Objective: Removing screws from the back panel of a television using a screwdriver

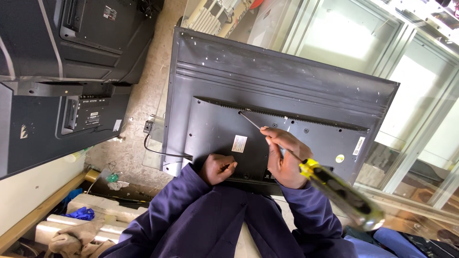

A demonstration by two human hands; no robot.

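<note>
**Black plastic back panel, screwdriver tip set at its vent line**

Black television back (287, 91) lies flat ahead of the hands. The yellow-handled screwdriver (334, 188) slants up-left from the person, its tip at a screw hole (240, 113). The right hand (283, 155), the nearer one, is clamped around the shaft; the left hand (217, 168) rests fisted on the panel, pinching something small.

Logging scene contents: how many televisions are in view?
3. One lies back-up under the hands, one at top left, one just below it. More may sit out of frame.
</note>
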